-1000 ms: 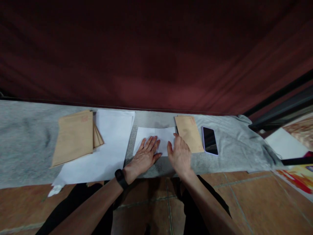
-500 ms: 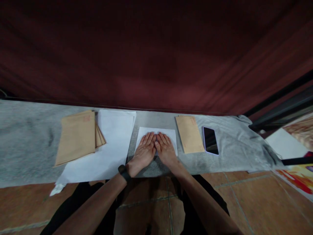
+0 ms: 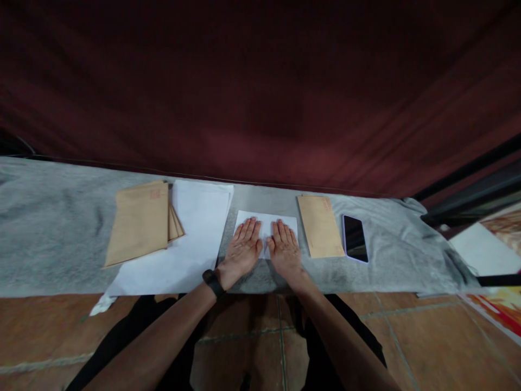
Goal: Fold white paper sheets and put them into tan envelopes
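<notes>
A small white sheet of paper (image 3: pixel 265 224), seemingly folded, lies flat on the grey cloth in front of me. My left hand (image 3: pixel 244 247) rests flat on its left half, fingers stretched out and pointing away from me; a dark watch circles that wrist. On the right half lies my right hand (image 3: pixel 284 247), also flat, with its fingers extended. A strip of white paper shows between the two hands. Their palms hide the paper's lower corners.
Left of my hands, larger white sheets (image 3: pixel 199 217) lie partly under a pile of brown envelopes (image 3: pixel 140 222). More brown envelopes (image 3: pixel 321 225) lie to the right, beside a phone (image 3: pixel 355 239). A dark red curtain (image 3: pixel 260 136) hangs behind the grey-covered bench (image 3: pixel 61 217).
My hands have slid apart from the middle of the paper, left and right, opening a gap between them. The whole view has shifted slightly.
</notes>
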A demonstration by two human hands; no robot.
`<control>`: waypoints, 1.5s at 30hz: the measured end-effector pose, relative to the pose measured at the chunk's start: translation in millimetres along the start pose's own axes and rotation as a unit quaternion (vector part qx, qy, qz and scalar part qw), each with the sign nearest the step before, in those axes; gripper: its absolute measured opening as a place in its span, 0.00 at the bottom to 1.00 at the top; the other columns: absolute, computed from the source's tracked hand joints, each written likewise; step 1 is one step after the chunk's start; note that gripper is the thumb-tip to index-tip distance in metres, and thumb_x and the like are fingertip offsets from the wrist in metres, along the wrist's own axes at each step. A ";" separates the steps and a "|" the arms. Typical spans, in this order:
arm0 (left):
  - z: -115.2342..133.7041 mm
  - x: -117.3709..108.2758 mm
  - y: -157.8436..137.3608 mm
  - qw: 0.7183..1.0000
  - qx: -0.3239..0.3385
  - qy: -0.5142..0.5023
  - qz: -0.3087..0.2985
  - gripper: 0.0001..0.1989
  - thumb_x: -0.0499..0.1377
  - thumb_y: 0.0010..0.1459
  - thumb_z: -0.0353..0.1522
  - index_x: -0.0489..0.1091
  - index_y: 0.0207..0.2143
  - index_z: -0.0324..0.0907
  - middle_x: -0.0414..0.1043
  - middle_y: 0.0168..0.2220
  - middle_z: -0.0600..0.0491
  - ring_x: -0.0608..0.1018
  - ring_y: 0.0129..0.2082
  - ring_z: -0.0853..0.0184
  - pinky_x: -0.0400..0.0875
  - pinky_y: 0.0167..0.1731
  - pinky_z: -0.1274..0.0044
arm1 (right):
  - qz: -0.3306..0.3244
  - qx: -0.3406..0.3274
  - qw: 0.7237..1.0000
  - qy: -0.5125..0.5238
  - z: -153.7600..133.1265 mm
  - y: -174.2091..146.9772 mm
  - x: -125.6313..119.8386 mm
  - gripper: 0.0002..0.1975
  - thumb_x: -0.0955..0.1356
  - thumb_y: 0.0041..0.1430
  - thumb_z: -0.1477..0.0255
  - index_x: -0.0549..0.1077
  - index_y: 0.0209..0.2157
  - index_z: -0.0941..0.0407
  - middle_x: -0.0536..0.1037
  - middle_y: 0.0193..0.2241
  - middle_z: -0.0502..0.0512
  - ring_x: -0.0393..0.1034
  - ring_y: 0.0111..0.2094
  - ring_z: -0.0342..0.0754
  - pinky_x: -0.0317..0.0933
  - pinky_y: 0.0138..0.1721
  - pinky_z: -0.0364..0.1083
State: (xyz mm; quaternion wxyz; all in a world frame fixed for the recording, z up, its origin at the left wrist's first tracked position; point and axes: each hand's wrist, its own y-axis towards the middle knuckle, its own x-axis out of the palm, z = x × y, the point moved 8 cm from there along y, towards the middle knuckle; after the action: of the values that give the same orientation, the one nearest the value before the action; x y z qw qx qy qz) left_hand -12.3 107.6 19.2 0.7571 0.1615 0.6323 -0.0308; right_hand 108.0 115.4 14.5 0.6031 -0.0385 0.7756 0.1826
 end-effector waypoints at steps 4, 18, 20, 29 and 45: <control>-7.1 -2.9 -1.5 1.000 -0.018 0.008 0.002 0.30 0.44 0.68 0.34 0.53 0.69 0.32 0.51 0.71 0.40 0.53 0.72 0.57 0.50 0.69 0.62 | 0.019 0.001 1.000 -0.007 6.8 -3.5 -0.7 0.28 0.55 0.74 0.65 0.54 0.69 0.62 0.56 0.69 0.66 0.50 0.70 0.56 0.49 0.67 0.59; -8.1 -11.4 -6.5 0.998 -0.049 0.034 -0.007 0.31 0.44 0.69 0.38 0.52 0.68 0.27 0.51 0.70 0.37 0.52 0.72 0.55 0.46 0.70 0.61 | 0.060 -0.008 0.998 -0.031 23.2 -15.7 -9.9 0.28 0.54 0.74 0.66 0.55 0.69 0.67 0.58 0.68 0.71 0.54 0.68 0.58 0.53 0.65 0.59; -8.4 -12.3 -6.7 0.998 -0.053 0.027 -0.005 0.31 0.44 0.69 0.37 0.51 0.69 0.29 0.51 0.70 0.38 0.52 0.72 0.56 0.47 0.69 0.60 | 0.058 -0.004 0.998 -0.034 25.8 -17.1 -9.8 0.29 0.54 0.74 0.65 0.55 0.69 0.67 0.58 0.68 0.72 0.54 0.68 0.59 0.54 0.65 0.59; -7.0 -12.1 -5.2 0.997 -0.064 0.018 -0.033 0.32 0.45 0.68 0.37 0.49 0.70 0.29 0.47 0.72 0.39 0.50 0.72 0.55 0.44 0.70 0.60 | 0.048 0.017 0.999 -0.009 35.6 -15.7 -16.2 0.30 0.53 0.74 0.64 0.53 0.69 0.67 0.57 0.68 0.72 0.50 0.70 0.59 0.52 0.66 0.61; 22.9 2.4 7.2 0.999 0.036 -0.025 -0.025 0.29 0.42 0.67 0.30 0.53 0.69 0.32 0.51 0.71 0.42 0.52 0.72 0.58 0.46 0.70 0.62 | -0.029 -0.046 0.997 0.045 -4.9 -6.6 -7.3 0.27 0.51 0.75 0.68 0.58 0.68 0.62 0.59 0.69 0.62 0.47 0.71 0.52 0.43 0.70 0.57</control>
State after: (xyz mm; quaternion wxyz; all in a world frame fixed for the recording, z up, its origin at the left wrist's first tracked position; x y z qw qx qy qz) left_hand 11.7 108.2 21.8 0.7654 0.1719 0.6155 -0.0767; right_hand 107.3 106.5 20.9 0.5700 -0.0971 0.7915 0.1981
